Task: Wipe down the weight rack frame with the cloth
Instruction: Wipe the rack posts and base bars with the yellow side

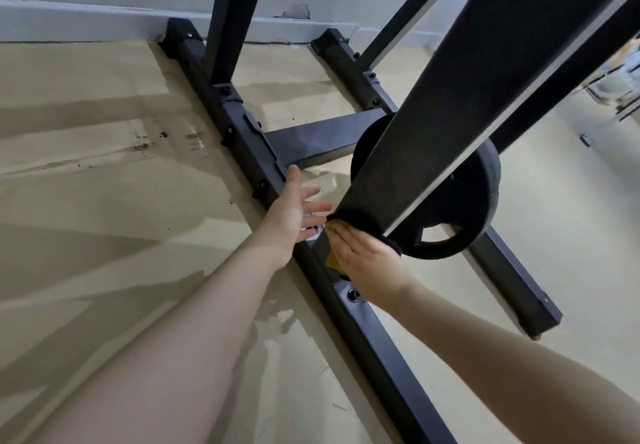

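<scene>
Floor (104, 201): pale, under my fingers and all round them, carrying the rack's feet.
Weight rack frame (367, 339): black steel; its long base rail ran beneath both my hands, and a sloping upright came down to meet my right fingers.
Weight plate (460, 208): black, hung on the frame just beyond my right fingers, crowding the joint, which I judged was why I worked from the near side.
Left hand (289, 216): fingers (313, 192) spread loose, gripping nothing, hovering over the rail just left of the cloth, probably for balance.
Right hand (363, 255): fingers flat, pressing the cloth against the upright's foot so it would rub rather than slip.
Cloth (356, 223): dark with a yellow patch, under and just ahead of my right fingers, wrapped round the upright's base.
</scene>
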A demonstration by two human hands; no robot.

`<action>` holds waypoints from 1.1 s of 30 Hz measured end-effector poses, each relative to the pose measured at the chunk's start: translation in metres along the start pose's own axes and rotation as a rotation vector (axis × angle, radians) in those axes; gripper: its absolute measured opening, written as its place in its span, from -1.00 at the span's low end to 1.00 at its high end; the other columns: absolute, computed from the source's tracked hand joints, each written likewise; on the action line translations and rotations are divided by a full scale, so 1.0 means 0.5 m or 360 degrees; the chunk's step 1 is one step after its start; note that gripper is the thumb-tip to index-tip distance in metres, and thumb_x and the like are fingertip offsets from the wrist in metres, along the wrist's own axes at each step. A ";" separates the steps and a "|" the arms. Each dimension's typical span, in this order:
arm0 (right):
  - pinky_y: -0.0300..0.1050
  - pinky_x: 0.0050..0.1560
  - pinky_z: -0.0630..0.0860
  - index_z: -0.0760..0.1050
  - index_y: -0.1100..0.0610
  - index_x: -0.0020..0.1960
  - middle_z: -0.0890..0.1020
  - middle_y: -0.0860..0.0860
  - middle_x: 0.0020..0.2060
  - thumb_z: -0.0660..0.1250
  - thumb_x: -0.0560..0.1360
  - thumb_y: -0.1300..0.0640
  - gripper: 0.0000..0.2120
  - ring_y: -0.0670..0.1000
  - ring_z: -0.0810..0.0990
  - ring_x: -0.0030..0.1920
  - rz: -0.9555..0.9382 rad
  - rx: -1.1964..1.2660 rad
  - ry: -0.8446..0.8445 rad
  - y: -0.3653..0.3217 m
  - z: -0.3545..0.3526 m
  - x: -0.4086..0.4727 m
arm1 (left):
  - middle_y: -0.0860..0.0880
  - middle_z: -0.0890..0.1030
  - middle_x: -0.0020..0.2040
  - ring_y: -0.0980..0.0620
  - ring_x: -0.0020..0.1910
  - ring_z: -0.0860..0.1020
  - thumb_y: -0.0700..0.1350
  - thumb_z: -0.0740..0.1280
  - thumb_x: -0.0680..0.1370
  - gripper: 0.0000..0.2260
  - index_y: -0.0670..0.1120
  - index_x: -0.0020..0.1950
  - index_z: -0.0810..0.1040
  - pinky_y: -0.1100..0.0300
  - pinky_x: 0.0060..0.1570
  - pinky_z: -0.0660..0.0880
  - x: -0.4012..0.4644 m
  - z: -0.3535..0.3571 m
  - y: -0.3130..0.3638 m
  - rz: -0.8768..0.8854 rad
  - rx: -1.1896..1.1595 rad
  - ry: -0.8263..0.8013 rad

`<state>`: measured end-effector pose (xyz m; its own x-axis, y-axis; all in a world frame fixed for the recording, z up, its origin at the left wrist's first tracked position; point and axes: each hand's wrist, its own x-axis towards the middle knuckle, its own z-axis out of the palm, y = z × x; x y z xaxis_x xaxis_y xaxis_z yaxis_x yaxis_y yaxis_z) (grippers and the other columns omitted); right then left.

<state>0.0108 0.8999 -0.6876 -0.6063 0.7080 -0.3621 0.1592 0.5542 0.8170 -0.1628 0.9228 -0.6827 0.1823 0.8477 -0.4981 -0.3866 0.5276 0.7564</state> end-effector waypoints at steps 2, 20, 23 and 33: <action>-0.11 0.44 0.13 0.52 0.01 0.28 0.53 -0.08 0.27 0.33 0.37 -0.16 -0.48 -0.08 0.46 0.32 -0.0023 0.0103 0.0076 -0.016 -0.001 0.001 | -0.06 0.56 0.20 -0.06 0.20 0.50 0.30 -0.16 0.58 -0.39 -0.01 0.39 0.39 0.06 0.19 0.36 0.004 0.004 -0.018 0.0013 0.0041 -0.0010; 0.03 0.40 -0.18 0.37 0.09 0.42 0.37 0.01 0.42 0.01 0.60 0.12 -0.58 -0.01 0.27 0.45 0.0001 0.0203 0.0258 -0.124 0.067 0.011 | 0.27 0.31 0.42 0.36 0.39 0.18 0.23 -0.22 0.61 -0.51 0.23 0.44 0.28 0.15 0.46 -0.02 0.015 0.036 -0.035 0.0312 0.0533 -0.0296; -0.01 0.49 0.03 0.40 0.20 0.36 0.47 0.09 0.34 -0.02 0.55 0.20 -0.57 0.03 0.38 0.39 0.0390 0.0216 0.0722 -0.057 0.082 0.003 | 0.28 0.29 0.42 0.31 0.43 0.16 0.20 -0.22 0.62 -0.57 0.29 0.40 0.26 0.16 0.48 0.02 0.012 0.032 -0.033 0.0327 0.0581 -0.0371; 0.06 0.46 0.04 0.61 0.02 0.18 0.59 -0.04 0.22 0.45 0.32 -0.10 -0.55 -0.03 0.49 0.29 -0.0203 0.0214 0.0230 -0.223 0.150 0.059 | 0.41 0.32 0.33 0.34 0.36 0.24 0.49 -0.10 0.42 -0.47 0.42 0.35 0.25 0.14 0.45 0.03 0.011 0.038 -0.050 0.0257 0.0668 -0.0331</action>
<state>0.0337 0.8918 -0.8231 -0.7321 0.5636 -0.3826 0.1705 0.6953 0.6982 -0.1351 0.9153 -0.6964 0.3433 0.8908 -0.2977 -0.0352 0.3290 0.9437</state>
